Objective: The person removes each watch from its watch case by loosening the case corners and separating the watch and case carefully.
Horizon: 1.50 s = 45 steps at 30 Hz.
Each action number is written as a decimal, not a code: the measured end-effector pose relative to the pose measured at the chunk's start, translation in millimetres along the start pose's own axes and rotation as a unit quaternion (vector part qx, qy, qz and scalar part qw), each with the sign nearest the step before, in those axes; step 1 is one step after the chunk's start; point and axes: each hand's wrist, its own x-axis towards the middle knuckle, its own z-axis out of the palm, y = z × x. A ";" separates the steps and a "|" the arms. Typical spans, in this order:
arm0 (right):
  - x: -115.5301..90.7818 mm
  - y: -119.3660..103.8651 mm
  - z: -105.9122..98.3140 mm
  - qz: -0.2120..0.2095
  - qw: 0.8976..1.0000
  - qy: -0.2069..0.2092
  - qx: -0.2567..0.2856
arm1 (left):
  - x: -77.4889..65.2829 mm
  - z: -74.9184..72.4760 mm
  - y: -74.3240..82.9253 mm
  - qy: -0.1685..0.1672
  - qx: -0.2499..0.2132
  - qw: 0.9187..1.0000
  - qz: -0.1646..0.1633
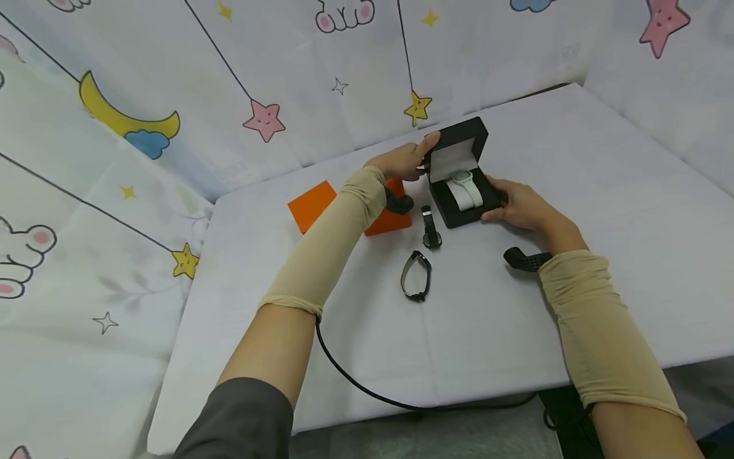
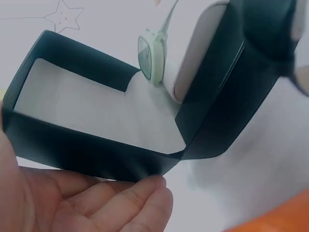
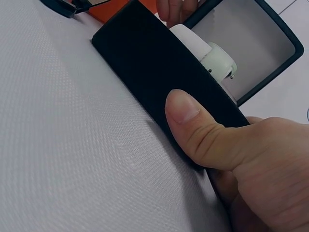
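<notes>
A black watch box (image 1: 459,131) stands with its lid raised at the back of the table. In it a pale green watch (image 1: 462,178) is wrapped round a white cushion (image 1: 460,195). My left hand (image 1: 401,160) grips the lid at its left side, fingers along the outer wall in the left wrist view. On the opposite side, my right hand (image 1: 524,205) holds the base, its thumb (image 3: 186,113) pressed against the front wall. Just in front of the box lies a black watch (image 1: 431,238), and nearer me a looped black wristband (image 1: 417,296).
Left of the box are an orange flat piece (image 1: 312,205) and another orange piece (image 1: 391,222), partly behind the left wrist. A black cable (image 1: 355,384) runs from the left sleeve across the table's front edge. A patterned curtain (image 1: 344,64) hangs behind.
</notes>
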 end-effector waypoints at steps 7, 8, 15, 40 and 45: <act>-1.3 6.2 1.6 0.002 1.000 -0.004 0.006 | 10.6 -1.4 1.5 -0.029 -0.120 0.992 -0.017; -0.8 6.5 1.5 0.002 1.000 -0.005 0.004 | 11.6 -2.4 1.2 -0.030 -0.136 0.990 -0.021; 2.0 6.2 -1.3 -0.012 1.000 0.001 0.001 | 16.5 -10.3 1.8 -0.035 -0.189 0.980 -0.045; 1.0 7.6 6.2 0.012 0.999 -0.032 0.015 | -44.6 31.8 11.0 0.221 0.148 0.964 0.008; 2.3 0.7 2.0 0.001 0.999 -0.028 0.016 | -59.2 61.2 15.8 0.300 0.280 0.909 0.068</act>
